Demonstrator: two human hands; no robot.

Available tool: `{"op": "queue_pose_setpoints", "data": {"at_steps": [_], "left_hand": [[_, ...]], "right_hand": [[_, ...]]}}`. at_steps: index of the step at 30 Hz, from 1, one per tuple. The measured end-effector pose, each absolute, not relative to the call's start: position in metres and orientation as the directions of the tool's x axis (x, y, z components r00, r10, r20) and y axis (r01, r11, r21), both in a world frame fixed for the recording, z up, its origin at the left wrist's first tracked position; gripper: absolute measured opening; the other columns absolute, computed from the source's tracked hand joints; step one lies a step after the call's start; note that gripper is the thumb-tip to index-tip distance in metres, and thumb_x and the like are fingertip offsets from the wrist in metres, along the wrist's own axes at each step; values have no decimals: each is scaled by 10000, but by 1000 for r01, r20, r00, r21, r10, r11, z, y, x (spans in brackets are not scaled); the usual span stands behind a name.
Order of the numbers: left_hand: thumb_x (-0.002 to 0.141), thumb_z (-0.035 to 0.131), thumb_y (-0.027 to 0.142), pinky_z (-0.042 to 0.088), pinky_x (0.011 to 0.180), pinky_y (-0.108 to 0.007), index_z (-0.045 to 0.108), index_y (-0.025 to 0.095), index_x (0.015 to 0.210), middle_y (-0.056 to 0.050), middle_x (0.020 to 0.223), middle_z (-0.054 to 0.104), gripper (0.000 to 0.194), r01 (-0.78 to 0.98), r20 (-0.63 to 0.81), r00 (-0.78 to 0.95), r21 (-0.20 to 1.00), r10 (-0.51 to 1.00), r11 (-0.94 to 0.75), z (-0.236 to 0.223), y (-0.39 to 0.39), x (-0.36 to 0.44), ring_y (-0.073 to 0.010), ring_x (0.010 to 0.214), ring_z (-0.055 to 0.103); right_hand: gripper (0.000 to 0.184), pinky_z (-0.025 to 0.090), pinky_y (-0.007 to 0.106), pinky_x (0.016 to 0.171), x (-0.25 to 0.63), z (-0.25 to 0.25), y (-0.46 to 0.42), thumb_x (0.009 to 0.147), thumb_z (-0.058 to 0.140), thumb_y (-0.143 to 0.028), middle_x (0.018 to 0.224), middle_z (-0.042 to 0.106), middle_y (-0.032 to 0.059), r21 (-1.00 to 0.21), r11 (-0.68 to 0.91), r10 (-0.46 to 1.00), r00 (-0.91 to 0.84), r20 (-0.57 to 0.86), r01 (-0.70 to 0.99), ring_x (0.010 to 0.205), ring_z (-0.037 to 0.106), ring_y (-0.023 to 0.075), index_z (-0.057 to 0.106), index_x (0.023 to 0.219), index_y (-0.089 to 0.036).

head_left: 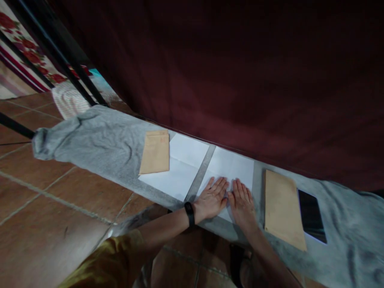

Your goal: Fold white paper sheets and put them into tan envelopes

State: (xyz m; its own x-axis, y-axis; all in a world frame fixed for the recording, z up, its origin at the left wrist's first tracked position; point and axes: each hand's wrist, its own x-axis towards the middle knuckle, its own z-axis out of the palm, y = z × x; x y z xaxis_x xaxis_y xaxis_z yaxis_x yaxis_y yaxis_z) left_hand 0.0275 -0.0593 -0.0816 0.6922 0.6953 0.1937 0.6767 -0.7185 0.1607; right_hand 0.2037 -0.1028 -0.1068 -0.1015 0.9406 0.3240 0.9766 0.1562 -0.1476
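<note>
A white sheet of paper point(232, 162) with a faint crease lies on a grey cloth in front of me. My left hand point(212, 198), with a black band on its wrist, rests flat on that sheet, fingers extended. Beside it, my right hand point(242, 204) also presses flat on the paper, the two thumbs close together. To the left lies a second white sheet point(177, 180), creased across its middle. A brown envelope point(156, 154) overlaps its left side. Right of my hands is another brown envelope point(283, 208), or a stack of them.
A dark phone or tablet point(312, 216) lies right of the right envelope. The grey cloth point(105, 140) covers a long narrow surface. A dark red curtain point(228, 80) hangs right behind it. Black metal bars point(66, 60) stand at the left, above a tiled floor point(45, 224).
</note>
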Motion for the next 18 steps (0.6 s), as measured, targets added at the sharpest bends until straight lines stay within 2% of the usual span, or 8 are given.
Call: {"op": "queue_pose_setpoints", "data": {"at_steps": [7, 12, 15, 18], "left_hand": [[1050, 314, 411, 198, 1264, -464, 291, 39, 1571, -198, 1639, 310, 641, 824, 208, 505, 175, 838, -540, -85, -47, 9, -271, 1552, 225], [1035, 341, 401, 281, 1239, -465, 373, -14, 1520, -239, 1590, 385, 640, 880, 207, 414, 156, 887, -448, -80, -48, 1, -310, 1516, 316], [1036, 334, 381, 274, 1242, -475, 461, -41, 1455, -265, 1525, 472, 608, 900, 194, 389, 131, 901, -417, -70, -46, 2, -330, 1470, 402], [1041, 325, 349, 222, 1262, -498, 482, -8, 1450, -240, 1535, 473, 565, 873, 245, 433, 127, 867, -472, -61, -40, 12, -318, 1494, 362]], "right_hand": [[658, 311, 535, 1203, 206, -109, -103, 1073, 247, -482, 1618, 346, 224, -186, 47, 932, 24, 362, 981, 1483, 364, 330, 358, 1556, -48], [707, 337, 549, 1179, 213, -113, -109, 1062, 247, -527, 1600, 364, 252, -196, -30, 913, 107, 394, 980, 1472, 374, 356, 342, 1555, -29], [678, 348, 550, 1170, 217, -112, -110, 1066, 255, -506, 1585, 396, 248, -203, -55, 900, 136, 414, 978, 1466, 387, 354, 347, 1559, -49], [641, 314, 556, 1193, 214, -104, -104, 1076, 234, -467, 1582, 411, 228, -222, -59, 898, 149, 413, 973, 1489, 356, 336, 367, 1554, -59]]}}
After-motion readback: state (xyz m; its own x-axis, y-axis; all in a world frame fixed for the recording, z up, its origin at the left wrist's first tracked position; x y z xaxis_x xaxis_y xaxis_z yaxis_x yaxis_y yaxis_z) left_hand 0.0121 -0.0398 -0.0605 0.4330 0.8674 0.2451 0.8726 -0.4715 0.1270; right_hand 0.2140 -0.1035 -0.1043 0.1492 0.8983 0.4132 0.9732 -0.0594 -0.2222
